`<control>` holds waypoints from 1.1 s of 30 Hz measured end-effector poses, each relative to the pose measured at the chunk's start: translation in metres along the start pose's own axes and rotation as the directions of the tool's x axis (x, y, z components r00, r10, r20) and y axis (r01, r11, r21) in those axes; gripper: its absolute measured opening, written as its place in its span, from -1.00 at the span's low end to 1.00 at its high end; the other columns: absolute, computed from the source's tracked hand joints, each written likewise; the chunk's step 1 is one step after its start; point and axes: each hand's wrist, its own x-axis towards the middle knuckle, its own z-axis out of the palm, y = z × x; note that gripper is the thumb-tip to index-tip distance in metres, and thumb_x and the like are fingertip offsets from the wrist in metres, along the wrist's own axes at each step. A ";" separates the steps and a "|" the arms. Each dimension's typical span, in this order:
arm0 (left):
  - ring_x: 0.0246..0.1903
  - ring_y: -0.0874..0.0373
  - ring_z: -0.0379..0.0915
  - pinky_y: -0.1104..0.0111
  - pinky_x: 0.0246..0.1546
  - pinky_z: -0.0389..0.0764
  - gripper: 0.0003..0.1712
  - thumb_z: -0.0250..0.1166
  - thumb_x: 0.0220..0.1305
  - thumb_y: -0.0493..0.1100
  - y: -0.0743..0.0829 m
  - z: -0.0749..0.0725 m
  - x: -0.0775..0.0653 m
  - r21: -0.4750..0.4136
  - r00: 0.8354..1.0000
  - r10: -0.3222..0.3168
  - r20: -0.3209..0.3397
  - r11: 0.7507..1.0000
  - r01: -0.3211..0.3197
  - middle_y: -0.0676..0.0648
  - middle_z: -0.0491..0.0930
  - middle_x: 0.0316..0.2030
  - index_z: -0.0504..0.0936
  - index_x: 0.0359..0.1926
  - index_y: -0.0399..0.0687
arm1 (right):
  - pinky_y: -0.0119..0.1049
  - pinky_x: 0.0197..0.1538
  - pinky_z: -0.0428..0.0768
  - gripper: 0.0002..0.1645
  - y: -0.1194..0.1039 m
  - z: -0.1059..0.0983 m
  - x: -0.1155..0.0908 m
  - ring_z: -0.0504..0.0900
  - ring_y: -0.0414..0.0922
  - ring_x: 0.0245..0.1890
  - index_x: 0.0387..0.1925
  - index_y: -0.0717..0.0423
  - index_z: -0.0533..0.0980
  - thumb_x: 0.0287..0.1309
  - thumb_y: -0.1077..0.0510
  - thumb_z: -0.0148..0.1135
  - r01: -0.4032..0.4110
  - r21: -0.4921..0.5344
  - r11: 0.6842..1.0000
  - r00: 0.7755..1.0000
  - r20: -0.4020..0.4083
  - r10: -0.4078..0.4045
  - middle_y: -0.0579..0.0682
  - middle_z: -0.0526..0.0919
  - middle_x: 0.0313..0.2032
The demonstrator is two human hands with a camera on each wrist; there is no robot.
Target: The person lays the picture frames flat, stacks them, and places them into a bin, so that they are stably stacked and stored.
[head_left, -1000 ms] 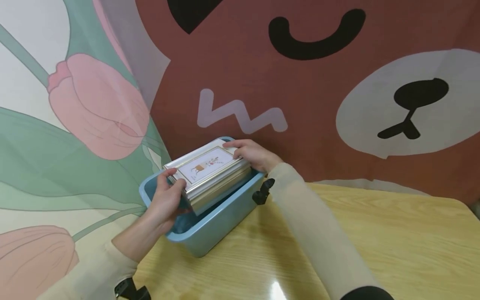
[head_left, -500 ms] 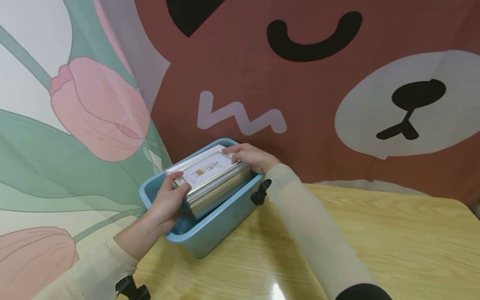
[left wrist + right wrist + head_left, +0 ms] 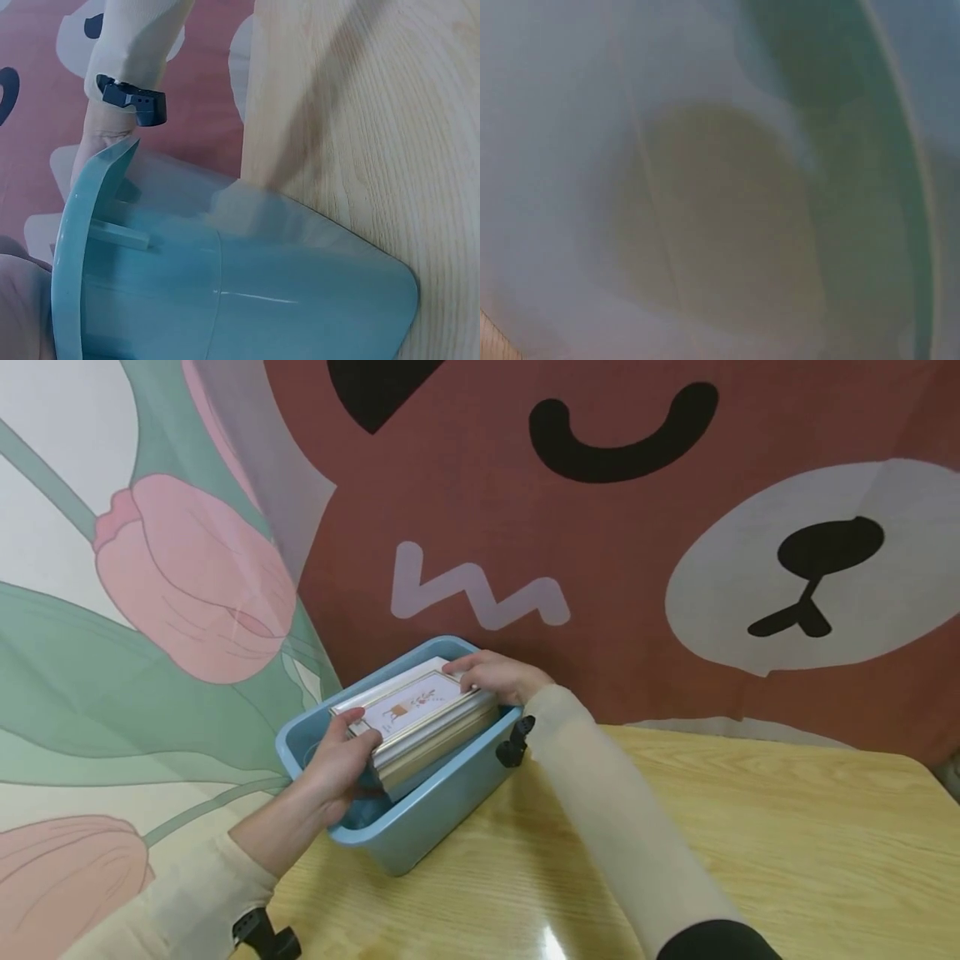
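Note:
A silver-edged picture frame [image 3: 408, 704] with a small animal and flower print lies face up in the head view, over a thick gold and silver edge that looks like more frames stacked below. It sits tilted inside a blue plastic basin [image 3: 420, 837], partly below the rim. My left hand [image 3: 337, 770] grips the near left end, thumb on top and lower fingers hidden. At the far right end my right hand [image 3: 501, 677] holds the stack with fingers over the top edge. The left wrist view shows mainly the basin's outer wall [image 3: 225, 292]; the right wrist view is blurred.
The basin stands on a wood-grain table [image 3: 720, 835], close to the corner. Behind it hangs a brown cloth with a bear face [image 3: 622, 535]; a tulip-patterned cloth [image 3: 195, 577] hangs on the left. Each sleeve carries a black wrist device.
Both hands have lowered the stack a little deeper into the basin. The left thumb has shifted slightly over the top frame. The basin stays in place.

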 end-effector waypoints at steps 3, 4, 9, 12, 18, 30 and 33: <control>0.44 -0.28 0.22 -0.54 0.33 0.41 -0.12 -0.03 0.58 -0.24 0.000 -0.001 0.000 0.019 1.000 -0.010 0.005 1.000 0.010 -0.39 -0.08 0.67 -0.22 0.75 0.04 | 0.13 0.65 0.17 -0.25 -0.001 0.001 0.000 0.20 0.06 0.51 0.53 -0.03 0.48 0.33 0.33 0.17 -0.004 -0.024 1.000 1.000 0.004 0.005 0.01 0.17 0.68; 0.45 -0.29 0.22 -0.54 0.33 0.41 -0.12 -0.04 0.58 -0.23 0.000 -0.002 0.000 0.027 1.000 -0.012 0.008 1.000 0.012 -0.39 -0.09 0.67 -0.23 0.75 0.03 | 0.12 0.65 0.17 -0.26 -0.001 0.002 0.000 0.20 0.06 0.50 0.53 -0.03 0.48 0.33 0.33 0.17 -0.005 -0.030 1.000 1.000 0.007 0.005 0.01 0.17 0.68; 0.40 -0.26 0.26 -0.45 0.39 0.44 -0.10 -0.05 0.58 -0.24 0.000 -0.001 0.000 0.056 0.999 -0.024 0.032 0.998 0.022 -0.41 -0.13 0.67 -0.29 0.75 -0.01 | 0.10 0.65 0.18 -0.25 -0.001 0.000 -0.001 0.20 0.05 0.52 0.53 -0.01 0.49 0.32 0.34 0.17 -0.012 -0.049 0.999 1.000 0.018 0.013 0.01 0.17 0.68; 0.39 -0.22 0.26 -0.37 0.47 0.39 -0.06 -0.02 0.59 -0.22 0.000 0.001 0.000 0.050 0.998 -0.031 0.046 0.998 0.029 -0.41 -0.12 0.66 -0.35 0.75 -0.03 | 0.10 0.69 0.15 -0.25 -0.001 -0.001 -0.001 0.17 0.03 0.59 0.53 -0.01 0.48 0.31 0.34 0.18 -0.020 -0.072 0.997 1.000 0.017 0.022 0.01 0.15 0.70; 0.48 -0.14 0.18 -0.17 0.65 0.20 0.09 0.03 0.58 -0.17 0.001 0.005 0.000 -0.018 0.993 -0.044 0.106 0.999 0.046 -0.38 -0.22 0.71 -0.57 0.73 0.00 | 0.08 0.75 0.07 -0.23 0.000 -0.002 -0.001 0.02 0.01 0.73 0.56 0.07 0.43 0.32 0.31 0.19 -0.009 -0.145 0.989 0.999 0.039 0.015 0.07 0.12 0.72; 0.74 -0.20 -0.55 -0.16 0.74 -0.32 0.13 0.08 0.57 -0.14 0.002 0.001 -0.002 0.020 0.998 -0.008 0.066 1.000 0.006 -0.20 -0.64 0.73 -0.59 0.72 0.01 | 0.24 0.51 0.51 -0.36 0.001 0.002 0.001 0.37 0.24 0.57 0.64 0.10 0.29 0.65 0.10 0.01 -0.069 -0.160 0.985 0.994 0.073 0.081 0.08 0.29 0.65; 0.74 -0.17 -0.55 -0.12 0.75 -0.31 0.10 0.08 0.57 -0.17 0.001 -0.002 -0.005 0.017 0.999 0.024 0.047 1.000 -0.025 -0.17 -0.64 0.73 -0.53 0.74 -0.02 | 0.17 0.52 0.53 -0.38 0.000 0.004 0.000 0.41 0.20 0.57 0.62 0.14 0.32 0.68 0.07 -0.01 -0.039 -0.149 0.988 0.998 0.052 0.047 0.10 0.31 0.64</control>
